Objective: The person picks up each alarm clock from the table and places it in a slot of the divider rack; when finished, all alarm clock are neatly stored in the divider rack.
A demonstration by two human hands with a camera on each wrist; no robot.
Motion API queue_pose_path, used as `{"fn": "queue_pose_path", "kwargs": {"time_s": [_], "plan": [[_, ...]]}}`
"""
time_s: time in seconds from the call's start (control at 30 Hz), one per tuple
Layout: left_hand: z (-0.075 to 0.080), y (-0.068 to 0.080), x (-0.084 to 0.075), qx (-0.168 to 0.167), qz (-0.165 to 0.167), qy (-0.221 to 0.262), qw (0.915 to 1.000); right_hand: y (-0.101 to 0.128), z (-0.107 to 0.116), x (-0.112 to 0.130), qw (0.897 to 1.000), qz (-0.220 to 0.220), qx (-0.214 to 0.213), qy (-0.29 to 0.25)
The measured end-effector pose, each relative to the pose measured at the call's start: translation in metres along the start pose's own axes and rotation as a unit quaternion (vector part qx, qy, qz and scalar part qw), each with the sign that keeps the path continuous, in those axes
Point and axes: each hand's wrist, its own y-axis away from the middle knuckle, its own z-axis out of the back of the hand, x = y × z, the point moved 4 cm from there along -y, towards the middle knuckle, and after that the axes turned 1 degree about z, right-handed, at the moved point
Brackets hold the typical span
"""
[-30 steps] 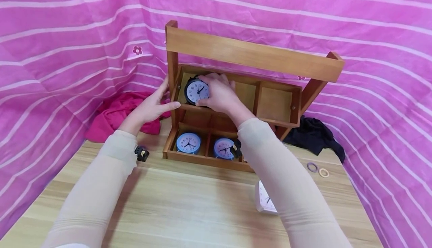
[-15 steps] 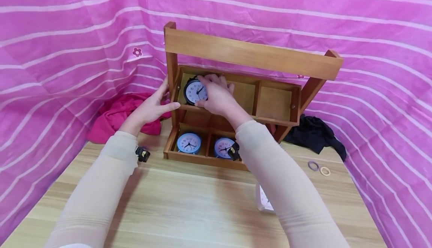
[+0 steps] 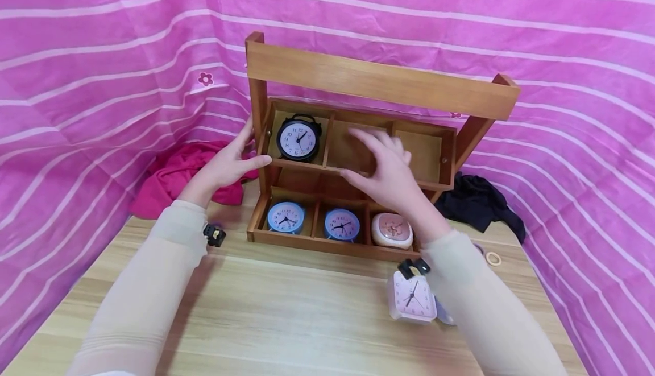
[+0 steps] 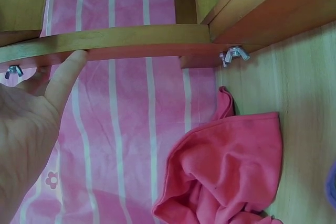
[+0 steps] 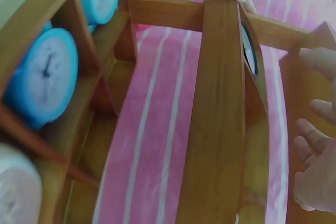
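Black clock [image 3: 299, 137]: sits upright in the left compartment of the upper tray of the wooden rack [image 3: 381, 83], nobody holding it.

Head view: left hand [image 3: 228, 162] rests on the rack's left post, fingers straight, thumb at the tray front, gripping nothing. Right hand [image 3: 389, 171] hovers in front of the middle upper compartment, fingers spread and loose, empty. Lower tray holds two blue clocks [image 3: 286, 217] [image 3: 341, 224] and a pink-white clock [image 3: 392, 230]. A square pink clock [image 3: 411, 297] stands on the bench [image 3: 286, 319], just in front of the rack.

Handling, my read: small and light, rigid round case, smooth sides, glass or plastic face likely fragile. Grab by the case edges or the top loop, not the face.

Left wrist view: one straight finger [image 4: 67, 74] touches the rack's rail; red cloth [image 4: 226, 171] lies on the bench beside the rack foot.

Right wrist view: right hand's fingers [image 5: 315, 140] relaxed, clear of the wood; clock edge visible behind the divider.

Room: compartment is a snug fit, top rail overhangs, so exit is straight forward. Middle and right upper compartments are free.
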Motion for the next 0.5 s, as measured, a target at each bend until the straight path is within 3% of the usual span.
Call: {"fn": "queue_pose_path", "kwargs": {"time_s": [0.3, 0.5], "plan": [[0.004, -0.012, 0.032, -0.017, -0.009, -0.014, 0.9997, 0.078, 0.026, -0.035, 1.0, -0.007, 0.015, -0.019], [0.003, -0.016, 0.038, -0.012, -0.014, -0.015, 0.9997, 0.15, 0.016, -0.07, 0.997, -0.015, 0.067, -0.018]]}}
